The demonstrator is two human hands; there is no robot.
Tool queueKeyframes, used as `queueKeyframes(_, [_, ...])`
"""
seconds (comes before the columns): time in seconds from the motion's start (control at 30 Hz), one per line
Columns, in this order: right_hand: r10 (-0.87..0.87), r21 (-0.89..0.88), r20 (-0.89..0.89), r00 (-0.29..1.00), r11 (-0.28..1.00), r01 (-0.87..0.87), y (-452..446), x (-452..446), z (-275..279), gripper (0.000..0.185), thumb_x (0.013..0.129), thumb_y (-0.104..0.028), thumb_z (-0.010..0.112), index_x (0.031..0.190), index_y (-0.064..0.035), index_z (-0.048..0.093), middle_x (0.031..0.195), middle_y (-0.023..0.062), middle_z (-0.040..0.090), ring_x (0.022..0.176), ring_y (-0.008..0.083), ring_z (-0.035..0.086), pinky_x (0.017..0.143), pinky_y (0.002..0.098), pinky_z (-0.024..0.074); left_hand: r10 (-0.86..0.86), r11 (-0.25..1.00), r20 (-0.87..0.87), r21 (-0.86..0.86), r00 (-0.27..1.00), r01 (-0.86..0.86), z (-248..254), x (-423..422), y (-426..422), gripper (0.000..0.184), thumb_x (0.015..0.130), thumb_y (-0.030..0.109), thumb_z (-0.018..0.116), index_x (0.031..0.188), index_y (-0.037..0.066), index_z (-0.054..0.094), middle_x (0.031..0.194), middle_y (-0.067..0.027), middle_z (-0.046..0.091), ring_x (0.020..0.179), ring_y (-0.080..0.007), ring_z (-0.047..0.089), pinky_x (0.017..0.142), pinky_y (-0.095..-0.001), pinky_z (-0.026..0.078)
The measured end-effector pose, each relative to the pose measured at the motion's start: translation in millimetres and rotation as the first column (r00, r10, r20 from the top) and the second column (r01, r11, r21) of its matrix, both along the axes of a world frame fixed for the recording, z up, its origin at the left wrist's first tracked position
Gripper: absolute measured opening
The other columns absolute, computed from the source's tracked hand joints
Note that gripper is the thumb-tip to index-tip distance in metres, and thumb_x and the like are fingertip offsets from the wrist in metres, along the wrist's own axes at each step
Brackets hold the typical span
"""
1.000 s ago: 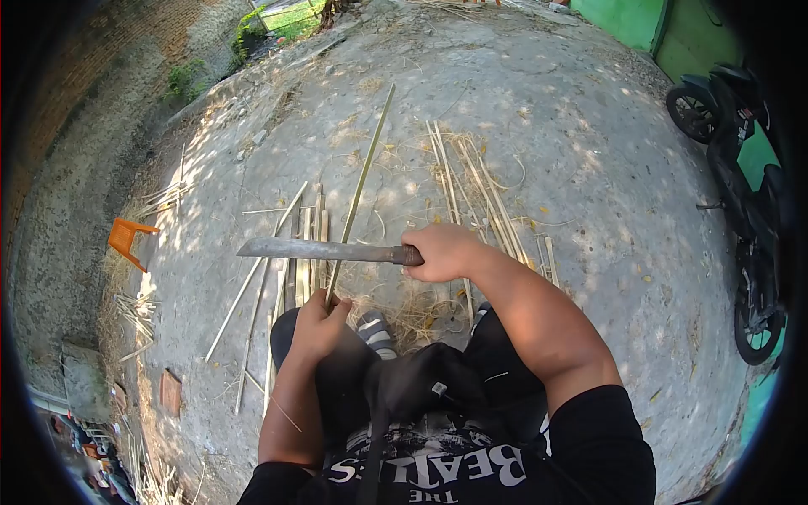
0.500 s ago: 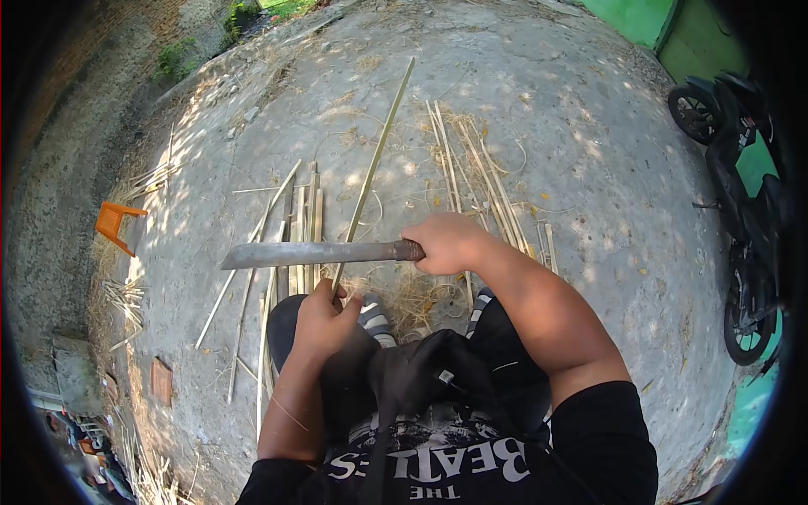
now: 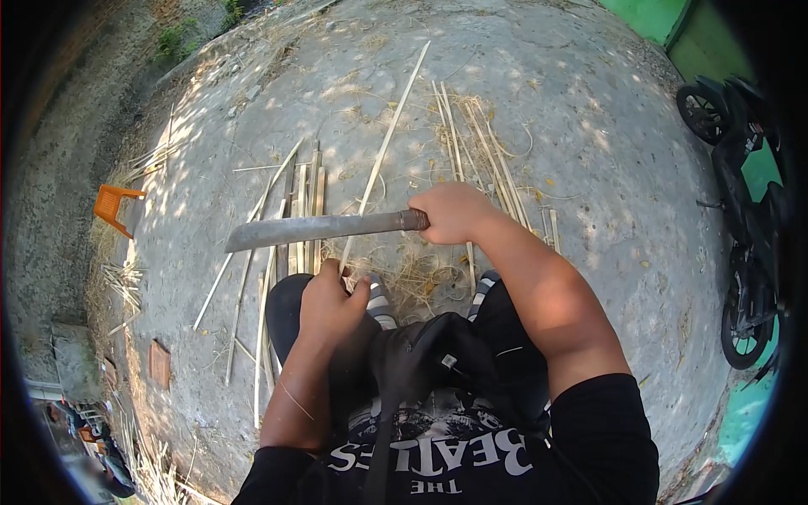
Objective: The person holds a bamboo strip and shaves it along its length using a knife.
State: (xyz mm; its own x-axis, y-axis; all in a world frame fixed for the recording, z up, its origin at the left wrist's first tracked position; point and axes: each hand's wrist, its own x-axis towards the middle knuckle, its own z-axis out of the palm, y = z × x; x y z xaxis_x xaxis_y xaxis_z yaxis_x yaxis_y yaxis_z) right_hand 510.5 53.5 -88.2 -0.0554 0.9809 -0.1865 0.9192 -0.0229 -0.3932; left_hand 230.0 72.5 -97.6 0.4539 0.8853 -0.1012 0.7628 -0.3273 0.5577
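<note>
A long, pale bamboo strip (image 3: 394, 124) slants up and away from my left hand (image 3: 331, 305), whose fingers are wrapped round its near end. My right hand (image 3: 454, 215) grips the dark handle of a machete (image 3: 324, 229). The wide grey blade points left and lies across the strip in view, above my left hand; whether blade and strip touch I cannot tell. Several bamboo strips (image 3: 301, 202) lie on the ground left of the held one. More thin strips (image 3: 497, 168) lie to the right.
Fibre shavings (image 3: 412, 282) lie on the concrete ground between my feet. An orange plastic chair (image 3: 114, 206) and a brick-coloured block (image 3: 159, 364) are at the left, with bamboo piles (image 3: 160, 471) nearby. A motorcycle (image 3: 745, 219) stands at the right by a green wall.
The machete first moved nearer my body, then farther away along the strip. The strip's far end has shifted away and right, and its visible face has turned from greenish to pale.
</note>
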Motion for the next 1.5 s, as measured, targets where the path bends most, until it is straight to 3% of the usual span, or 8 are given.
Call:
queueKeyframes(0.13, [-0.033,-0.039,-0.014,0.999,0.999,0.033,-3,-3,4,0.016,0.078,-0.023,0.071,0.091,-0.0143,0.071,0.088,0.0128,0.073,0.09,0.0372,0.072,0.077,0.0515,0.0559,-0.007,1.0,-0.006,0.028,1.0,0.007,-2,3,5,0.044,0.086,0.034,0.078,0.099,-0.005,0.062,0.073,-0.019,0.067,0.069,-0.0346,0.069,0.066,-0.0448,0.053])
queueKeyframes(0.3, [0.045,0.18,-0.04,0.998,0.983,-0.037,-7,-18,-10,0.016,0.078,-0.026,0.071,0.089,-0.0149,0.069,0.08,0.0142,0.07,0.084,0.0403,0.071,0.071,0.0541,0.0542,-0.015,0.999,0.032,-0.036,0.999,0.016,7,3,8,0.043,0.085,0.032,0.08,0.097,-0.006,0.062,0.073,-0.0195,0.066,0.066,-0.0333,0.068,0.064,-0.0434,0.052])
queueKeyframes(0.4, [-0.012,0.041,0.028,1.0,0.999,0.011,5,4,-4,0.017,0.077,-0.022,0.07,0.093,-0.0144,0.071,0.088,0.0121,0.073,0.091,0.0369,0.072,0.078,0.0515,0.0568,-0.06,0.998,0.062,-0.014,0.996,0.061,0,-1,5,0.043,0.085,0.031,0.08,0.096,-0.006,0.062,0.071,-0.0188,0.066,0.064,-0.0319,0.066,0.063,-0.0422,0.051])
queueKeyframes(0.7, [0.03,0.107,0.066,0.997,0.994,-0.037,-7,-18,2,0.017,0.08,-0.023,0.07,0.096,-0.015,0.071,0.089,0.0122,0.074,0.092,0.0371,0.072,0.078,0.0517,0.0562,-0.052,0.997,0.134,-0.053,0.99,0.059,0,-1,12,0.041,0.084,0.031,0.083,0.09,-0.002,0.06,0.061,-0.0106,0.058,0.055,-0.023,0.057,0.055,-0.038,0.045])
queueKeyframes(0.9, [-0.17,0.129,0.013,0.985,0.978,0.167,6,23,-5,0.017,0.079,-0.025,0.071,0.092,-0.0136,0.069,0.081,0.0142,0.071,0.082,0.0405,0.071,0.072,0.0538,0.0542,-0.088,0.995,0.215,-0.035,0.973,0.098,-10,-8,17,0.039,0.085,0.029,0.083,0.089,-0.001,0.059,0.059,-0.0074,0.055,0.053,-0.0165,0.052,0.052,-0.0347,0.042])
queueKeyframes(1.07, [-0.027,0.175,-0.013,1.0,0.984,0.029,-7,-4,-7,0.017,0.079,-0.025,0.071,0.091,-0.014,0.068,0.081,0.0145,0.07,0.083,0.0401,0.071,0.071,0.054,0.0535,-0.042,0.989,0.227,-0.132,0.973,0.073,-4,-4,15,0.038,0.085,0.027,0.083,0.089,0.0,0.057,0.058,-0.0053,0.054,0.053,-0.0135,0.05,0.051,-0.0333,0.04])
queueKeyframes(1.37, [-0.18,0.068,0.037,0.983,0.982,0.177,3,33,9,0.015,0.079,-0.024,0.07,0.093,-0.0163,0.07,0.088,0.0116,0.073,0.09,0.0371,0.072,0.077,0.0522,0.0563,-0.103,0.978,0.255,-0.148,0.961,0.144,4,-12,11,0.035,0.091,0.027,0.08,0.089,0.0,0.058,0.062,-0.0054,0.057,0.056,-0.0118,0.05,0.053,-0.0331,0.041])
queueKeyframes(1.5, [-0.169,0.066,-0.01,0.986,0.983,0.17,-3,24,16,0.017,0.079,-0.023,0.07,0.094,-0.0149,0.07,0.088,0.0126,0.072,0.091,0.0377,0.072,0.078,0.0528,0.0564,-0.087,0.986,0.262,-0.119,0.961,0.121,0,-14,11,0.038,0.103,0.033,0.066,0.089,-0.002,0.058,0.065,-0.0125,0.058,0.059,-0.0193,0.052,0.057,-0.0384,0.043])
